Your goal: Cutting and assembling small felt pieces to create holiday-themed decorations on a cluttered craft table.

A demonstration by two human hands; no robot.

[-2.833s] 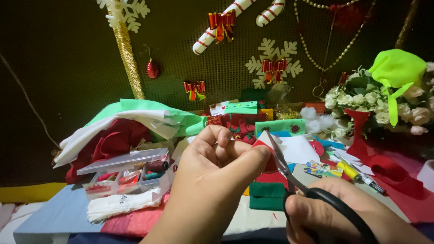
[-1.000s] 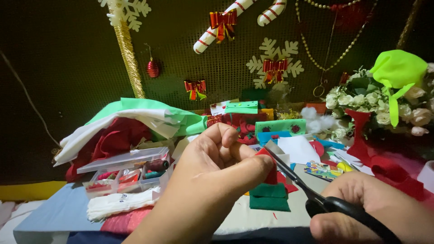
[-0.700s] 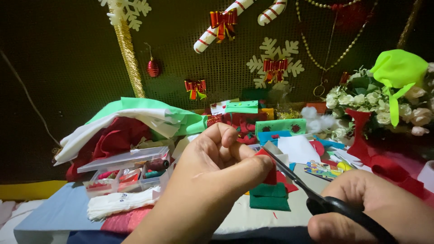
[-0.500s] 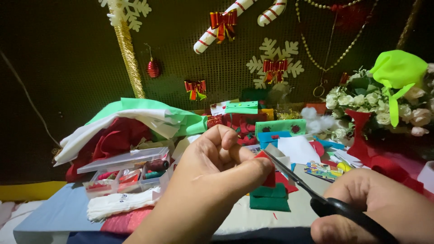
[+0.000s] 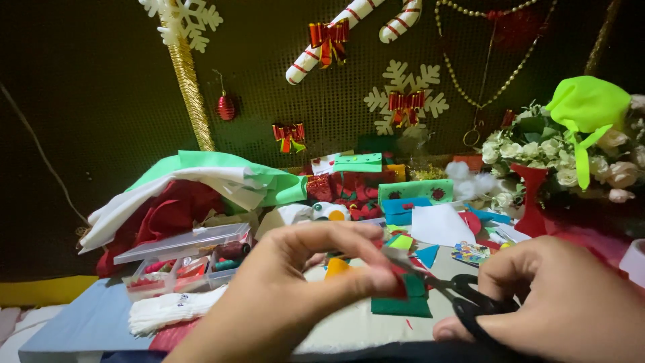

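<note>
scissors (image 5: 463,299) in right hand (image 5: 564,302) | left hand (image 5: 295,289) pinches red felt scrap (image 5: 398,282)

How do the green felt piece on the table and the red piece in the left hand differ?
The green felt piece lies flat on the table, untouched; the red piece is pinched in the left hand, off the table. The scissors in the right hand meet the red piece, not the green one. Both are small.
</note>
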